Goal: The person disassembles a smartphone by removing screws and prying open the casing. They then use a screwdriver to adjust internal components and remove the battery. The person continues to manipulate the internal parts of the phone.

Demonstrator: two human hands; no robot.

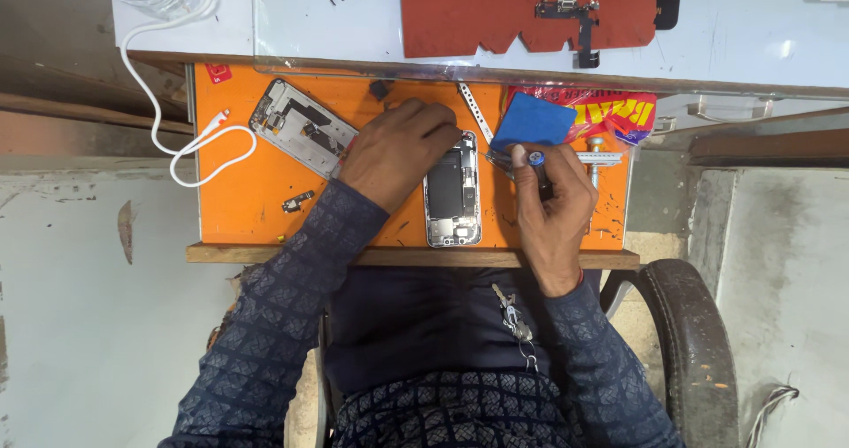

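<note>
The left hand [402,152] lies curled over the top end of the opened phone [452,202], pinning it to the orange mat [239,209]. The right hand [553,205] is closed around a small screwdriver [536,167], its tip beside the phone's right edge. This looks like work on the phone's inner screws; the next move calls for a steady, upright tip. Room is tight: a blue cloth [533,121] and metal ruler [475,112] crowd the right side, another phone frame [301,128] lies left, and the mat's near edge is close.

Opened phone chassis [452,191] lies flat, upright, on orange mat [239,200].
</note>
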